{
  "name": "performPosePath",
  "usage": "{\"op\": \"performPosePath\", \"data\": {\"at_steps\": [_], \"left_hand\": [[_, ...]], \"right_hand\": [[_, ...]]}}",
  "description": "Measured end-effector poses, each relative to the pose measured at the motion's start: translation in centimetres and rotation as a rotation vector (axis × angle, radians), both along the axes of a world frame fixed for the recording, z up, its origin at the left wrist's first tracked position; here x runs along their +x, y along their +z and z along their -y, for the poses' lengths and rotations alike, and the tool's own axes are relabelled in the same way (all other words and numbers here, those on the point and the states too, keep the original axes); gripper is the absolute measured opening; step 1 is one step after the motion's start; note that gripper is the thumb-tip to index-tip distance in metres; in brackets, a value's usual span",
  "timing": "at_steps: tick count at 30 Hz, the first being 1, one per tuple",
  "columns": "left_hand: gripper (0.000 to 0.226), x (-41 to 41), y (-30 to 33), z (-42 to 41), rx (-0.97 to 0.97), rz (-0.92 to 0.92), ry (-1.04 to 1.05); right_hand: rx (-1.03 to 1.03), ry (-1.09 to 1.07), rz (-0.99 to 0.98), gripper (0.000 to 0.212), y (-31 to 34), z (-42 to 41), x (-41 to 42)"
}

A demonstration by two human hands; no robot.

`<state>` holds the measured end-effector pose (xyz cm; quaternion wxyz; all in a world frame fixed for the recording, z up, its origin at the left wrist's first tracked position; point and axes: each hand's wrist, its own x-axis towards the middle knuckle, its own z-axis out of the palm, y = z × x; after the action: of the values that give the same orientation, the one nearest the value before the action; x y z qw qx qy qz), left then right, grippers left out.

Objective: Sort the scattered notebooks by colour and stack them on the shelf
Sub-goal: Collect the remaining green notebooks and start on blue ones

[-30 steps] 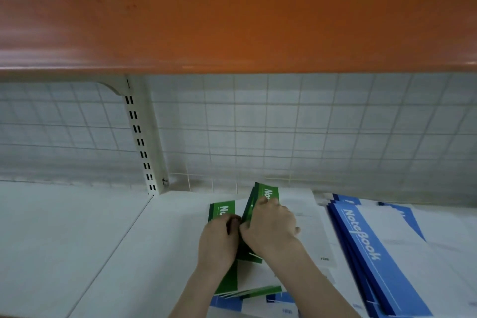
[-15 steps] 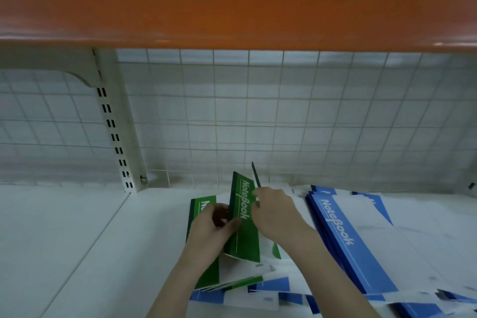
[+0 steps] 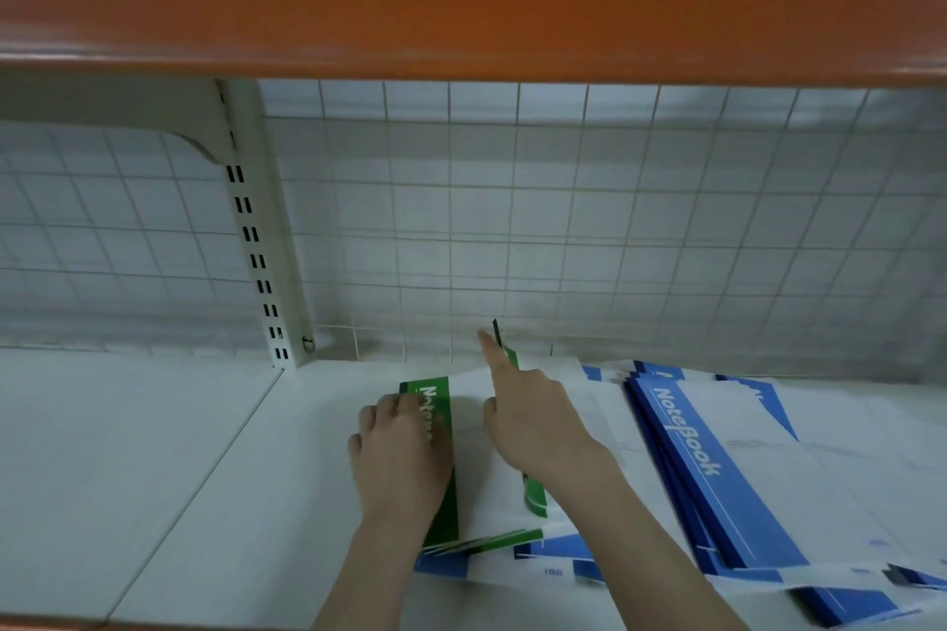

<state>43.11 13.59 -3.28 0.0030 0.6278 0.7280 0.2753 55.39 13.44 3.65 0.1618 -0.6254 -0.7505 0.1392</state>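
Moved: green notebook [image 3: 533, 494] now tipped on edge, lower centre.
Right hand [image 3: 533, 418]: grips it.
Left hand [image 3: 397, 453]: flat, fingers straight, on green stack [image 3: 441, 405].

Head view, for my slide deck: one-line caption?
Left hand presses green notebooks; right hand grips another beside blue notebooks.
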Motion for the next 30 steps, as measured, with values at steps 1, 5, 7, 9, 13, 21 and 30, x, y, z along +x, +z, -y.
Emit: {"op": "performPosePath", "data": {"at_steps": [1,5,7,9,13,21,30], "left_hand": [[0.037,-0.1,0.2,0.1,-0.125,-0.039,0.075],[0.064,0.1,0.4,0.2,-0.280,-0.055,0.120],[0.065,0.0,0.4,0.2,-0.274,0.006,0.117],[0.062,-0.2,0.7,0.2,-0.252,0.100,0.117],[0.056,-0.7,1.3,0.3,-0.138,0.427,0.037],[0.023,-2.1,3.1,0.7,-0.115,1.230,-0.175],[0.045,-1.5,4.2,1.6,-0.390,1.579,-0.333]], "right_hand": [[-0.004,0.004,0.014,0.055,0.2,0.0,0.0],[-0.017,-0.001,-0.017,0.027,0.9,0.3,-0.6],[-0.037,0.010,-0.017,0.034,0.8,0.2,-1.3],[-0.034,0.012,0.018,0.035,0.6,0.3,-2.0],[-0.027,-0.003,0.041,0.027,0.3,0.4,-2.4],[-0.021,0.034,-0.034,0.021,1.1,0.7,-2.4],[0.021,0.138,-0.168,0.043,0.7,1.5,-4.3]]}}
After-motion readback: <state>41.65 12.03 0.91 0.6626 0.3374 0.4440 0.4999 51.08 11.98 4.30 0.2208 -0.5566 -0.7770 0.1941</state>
